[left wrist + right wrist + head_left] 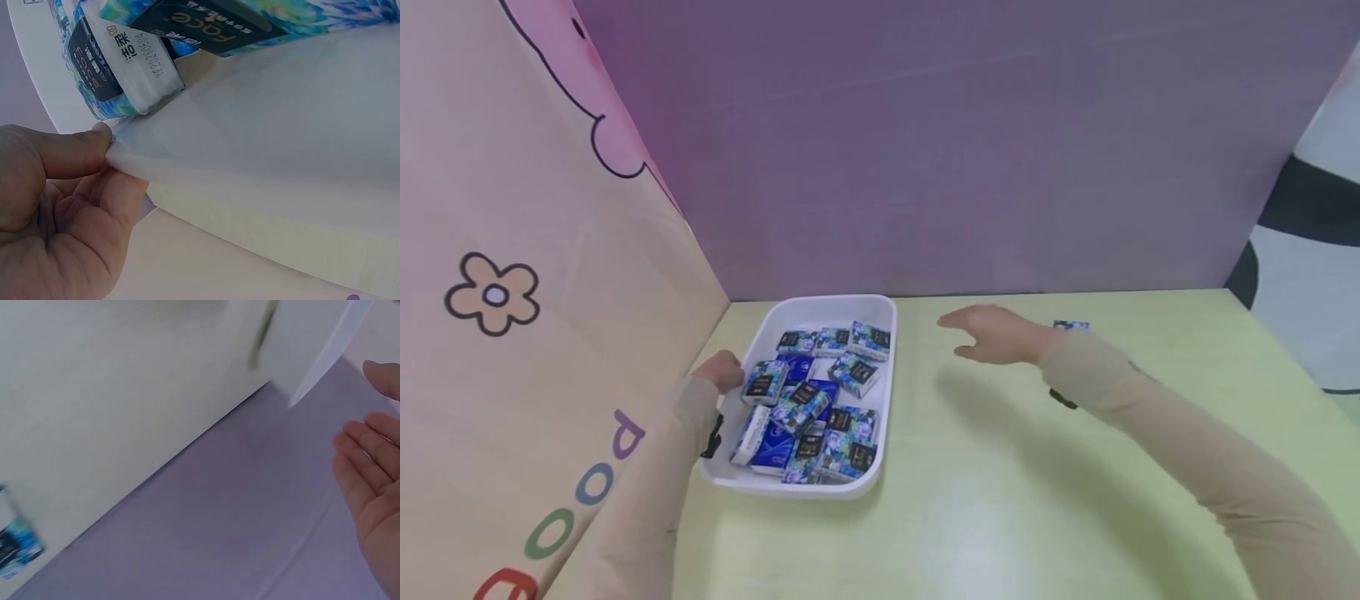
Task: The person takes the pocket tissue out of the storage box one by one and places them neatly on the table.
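While the left hand [721,371] pinches the tray [808,310], the right hand [997,335] hovers, thumb and fingers apart.

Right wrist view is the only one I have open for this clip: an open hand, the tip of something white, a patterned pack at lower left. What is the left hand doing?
Observer: The left hand pinches the white basin at its edge, thumb on one side.
Operator: My view doesn't show inside that basin. What does it hold?
Observer: Flower-patterned packs and some mostly blue packs, lying at mixed angles.
Operator: And the lone pack at my lower left, where is it relative to the right arm?
Observer: In the head view, the lone pack shows just past the right sleeve.
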A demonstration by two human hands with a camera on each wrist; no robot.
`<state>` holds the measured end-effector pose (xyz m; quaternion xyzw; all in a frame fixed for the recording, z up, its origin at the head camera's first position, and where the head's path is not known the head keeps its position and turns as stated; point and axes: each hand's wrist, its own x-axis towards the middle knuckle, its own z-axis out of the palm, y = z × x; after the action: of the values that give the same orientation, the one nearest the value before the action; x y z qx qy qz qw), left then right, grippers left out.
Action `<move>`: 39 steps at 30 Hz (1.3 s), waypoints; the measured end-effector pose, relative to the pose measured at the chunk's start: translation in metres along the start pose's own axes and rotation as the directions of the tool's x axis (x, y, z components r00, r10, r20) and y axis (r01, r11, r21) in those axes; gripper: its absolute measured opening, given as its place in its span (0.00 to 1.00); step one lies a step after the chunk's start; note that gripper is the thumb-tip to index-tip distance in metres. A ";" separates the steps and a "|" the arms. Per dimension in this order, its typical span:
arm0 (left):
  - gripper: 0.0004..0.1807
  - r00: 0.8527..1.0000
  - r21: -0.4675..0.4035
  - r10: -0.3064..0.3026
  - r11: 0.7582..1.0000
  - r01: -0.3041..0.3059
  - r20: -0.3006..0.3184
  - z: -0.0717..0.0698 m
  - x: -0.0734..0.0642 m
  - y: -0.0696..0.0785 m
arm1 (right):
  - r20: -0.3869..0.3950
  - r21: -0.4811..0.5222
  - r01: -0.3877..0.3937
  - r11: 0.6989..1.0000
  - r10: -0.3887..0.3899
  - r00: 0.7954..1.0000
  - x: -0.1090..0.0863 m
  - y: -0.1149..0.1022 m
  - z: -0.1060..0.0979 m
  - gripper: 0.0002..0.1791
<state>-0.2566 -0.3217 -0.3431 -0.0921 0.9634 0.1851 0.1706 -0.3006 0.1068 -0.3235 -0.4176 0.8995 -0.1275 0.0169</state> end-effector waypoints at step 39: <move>0.27 0.999 -0.030 -0.051 0.998 0.051 0.003 0.000 0.000 0.002 | 0.455 -0.181 0.198 0.963 -0.097 0.885 0.090 -0.130 0.078 0.30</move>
<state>-0.2573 -0.3201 -0.3422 -0.1192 0.9577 0.1952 0.1747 -0.2520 -0.0586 -0.3605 -0.5023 0.8460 0.0709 0.1639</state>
